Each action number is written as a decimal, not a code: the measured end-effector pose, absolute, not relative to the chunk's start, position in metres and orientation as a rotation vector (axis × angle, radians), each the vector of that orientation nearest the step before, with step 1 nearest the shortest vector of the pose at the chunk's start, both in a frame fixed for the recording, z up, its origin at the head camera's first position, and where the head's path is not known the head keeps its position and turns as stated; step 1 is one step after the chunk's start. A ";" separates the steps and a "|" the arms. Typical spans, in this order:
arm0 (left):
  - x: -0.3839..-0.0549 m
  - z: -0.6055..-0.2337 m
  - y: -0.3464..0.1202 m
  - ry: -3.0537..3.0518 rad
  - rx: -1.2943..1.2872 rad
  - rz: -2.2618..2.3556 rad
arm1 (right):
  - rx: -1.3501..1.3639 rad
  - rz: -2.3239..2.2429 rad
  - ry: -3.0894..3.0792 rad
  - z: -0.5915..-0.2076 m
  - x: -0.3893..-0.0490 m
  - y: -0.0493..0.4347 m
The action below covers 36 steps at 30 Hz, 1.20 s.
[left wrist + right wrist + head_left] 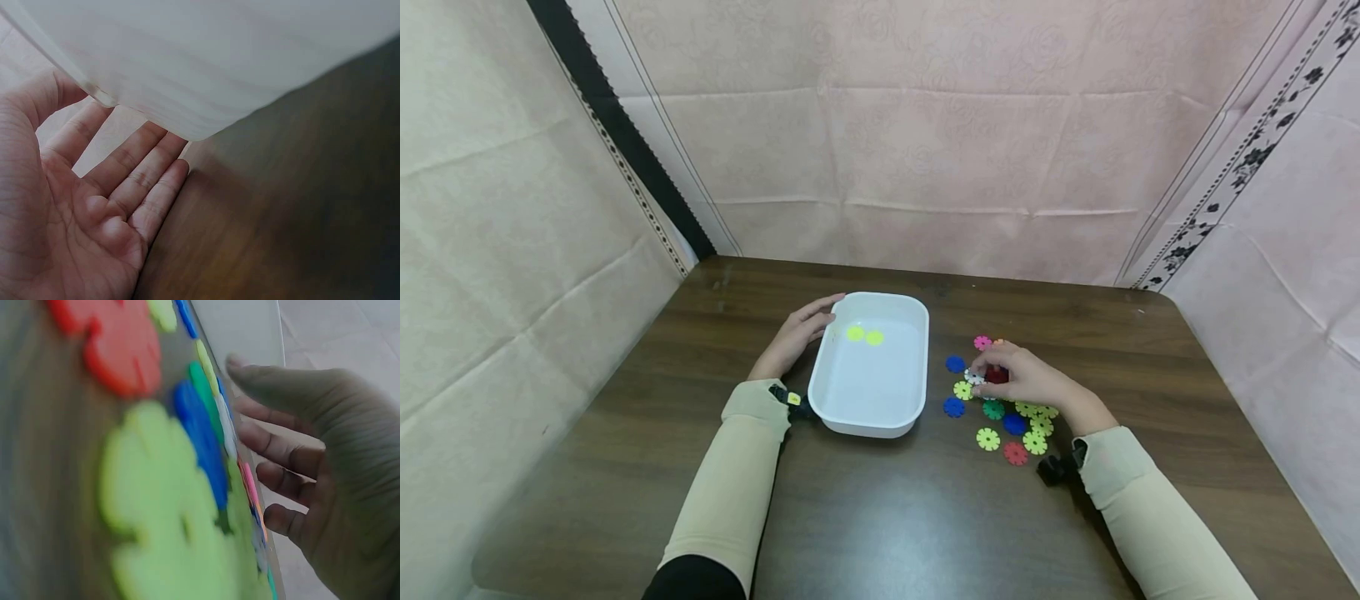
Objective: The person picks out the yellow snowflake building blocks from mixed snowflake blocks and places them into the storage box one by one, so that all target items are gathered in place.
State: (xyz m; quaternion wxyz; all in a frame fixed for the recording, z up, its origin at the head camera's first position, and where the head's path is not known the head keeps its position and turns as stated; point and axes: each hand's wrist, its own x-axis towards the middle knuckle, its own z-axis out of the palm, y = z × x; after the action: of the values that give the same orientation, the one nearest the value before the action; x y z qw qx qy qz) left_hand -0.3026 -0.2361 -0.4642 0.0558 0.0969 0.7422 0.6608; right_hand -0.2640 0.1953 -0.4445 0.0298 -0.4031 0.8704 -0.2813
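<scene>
Loose discs under the right hand: light, thin, best held by the edge.
Thin, notched, multicoloured discs, apparently plastic, lie on the brown wood-grain bench beneath and around the right hand; its thumb and fingers are curved and parted, gripping nothing visible, with a white notched disc at the fingertips. The left hand holds the rim of a white rectangular tray between thumb and forefinger; inside, to that hand's right, lie two yellow-green discs. Expect each disc to be light, fairly stiff, smooth and hard to break. Lying flat, it presents a low edge: pinch across opposite sides, using the notches for purchase.
</scene>
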 end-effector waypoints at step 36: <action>-0.300 -0.464 -0.238 2.265 0.311 1.989 | -1.131 -0.996 2.645 -0.406 -0.258 0.162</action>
State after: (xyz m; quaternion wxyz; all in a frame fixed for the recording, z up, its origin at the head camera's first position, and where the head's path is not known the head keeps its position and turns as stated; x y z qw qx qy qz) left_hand -0.2999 -0.2383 -0.4641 0.0553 0.1026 0.7463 0.6553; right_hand -0.2583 0.1616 -0.4064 0.0487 -0.3710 0.8679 -0.3268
